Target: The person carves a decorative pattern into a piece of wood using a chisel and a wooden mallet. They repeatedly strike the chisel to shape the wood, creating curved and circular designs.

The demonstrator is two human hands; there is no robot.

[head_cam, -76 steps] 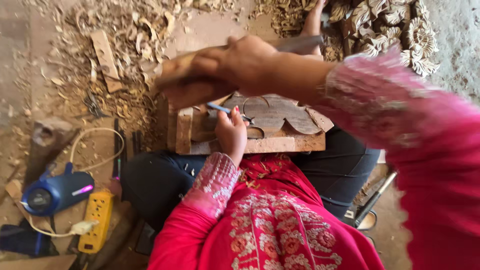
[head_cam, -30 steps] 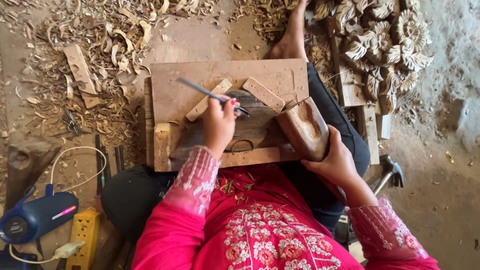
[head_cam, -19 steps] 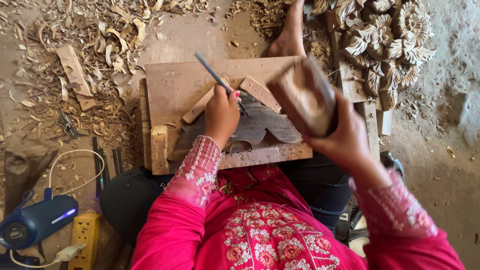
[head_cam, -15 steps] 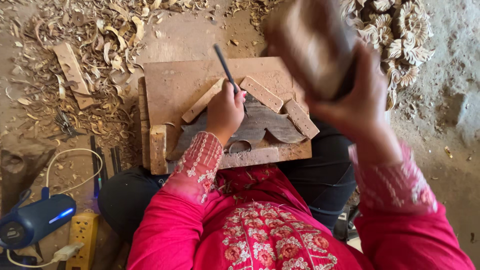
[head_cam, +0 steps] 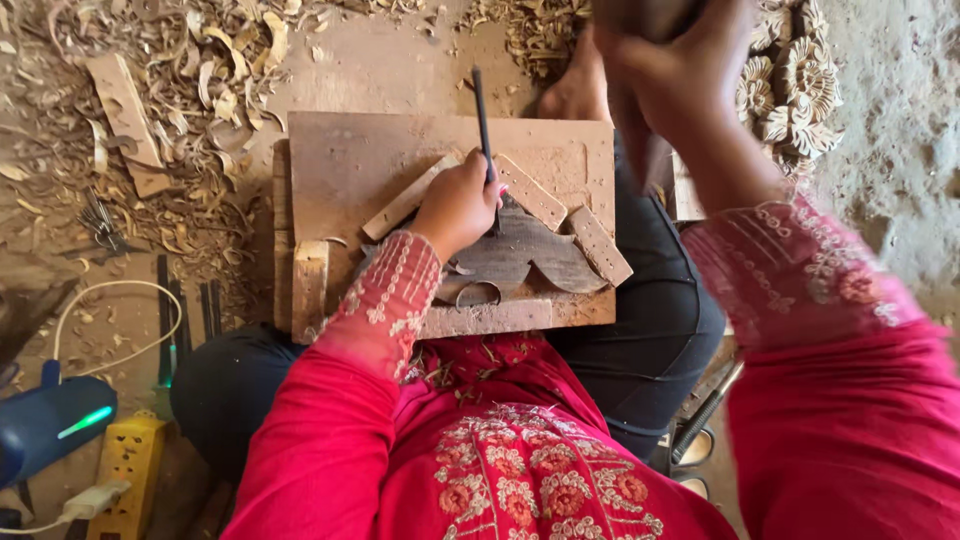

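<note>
Two hands: both busy, one tool each.
Left hand (head_cam: 458, 205): fist wrapped round chisel (head_cam: 483, 125) low on the shank; blade end hidden behind fingers, seems to meet the carving.
Chisel: thin dark metal rod, standing near upright, slight lean away from the person. Judged stiff, light, slick on bare steel; grip low near the tip for control, as held.
Right hand (head_cam: 680, 75): raised high, close to lens, blurred; closed on mallet (head_cam: 640, 18), only a brown wooden part shows at frame top.
Mallet: judged heavy for its size, hard, not fragile; take by the handle end. Exact grip cannot be told.
Carving (head_cam: 525, 255): dark flat wood piece w/ curved lobes, lying on board (head_cam: 350, 170), hemmed by battens (head_cam: 600, 245) on its sides. Judged rigid but thin at the lobe tips, so liable to chip; handle by the thick middle.
Board: flat, resting across the person's lap, level.
Floor left: shavings (head_cam: 190, 80) thick; yellow power strip (head_cam: 125, 465) and blue device (head_cam: 50, 430) near the knee.
Floor right: finished floral carvings (head_cam: 795, 85), well apart from the board.
</note>
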